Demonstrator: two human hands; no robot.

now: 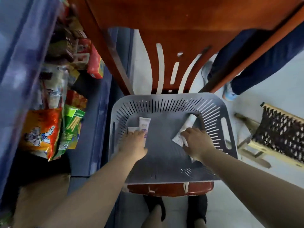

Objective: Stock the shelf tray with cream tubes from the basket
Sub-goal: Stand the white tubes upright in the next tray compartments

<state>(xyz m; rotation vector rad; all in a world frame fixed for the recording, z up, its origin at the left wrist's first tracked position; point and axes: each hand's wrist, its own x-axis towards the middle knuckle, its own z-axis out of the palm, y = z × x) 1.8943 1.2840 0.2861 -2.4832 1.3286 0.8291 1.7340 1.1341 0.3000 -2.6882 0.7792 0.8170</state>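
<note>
Left of the basket [172,102], glossy crinkled snack packs [42,134] are stacked on a blue shelf [14,63]. The basket, grey slotted plastic with rounded corners, is seated on a red-brown chair [171,189]. At its left wall, flat white tubes [144,123] are touched by the left hand [134,142], its grip hidden. Toward its right wall, a soft white tube [189,123] is gripped by the right hand [196,140]. Right of the basket, a woven stool [279,137] is seen.

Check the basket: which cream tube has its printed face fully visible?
The upright-lying tube in the basket, just beyond the left hand; the tubes at the right hand are partly covered.
</note>
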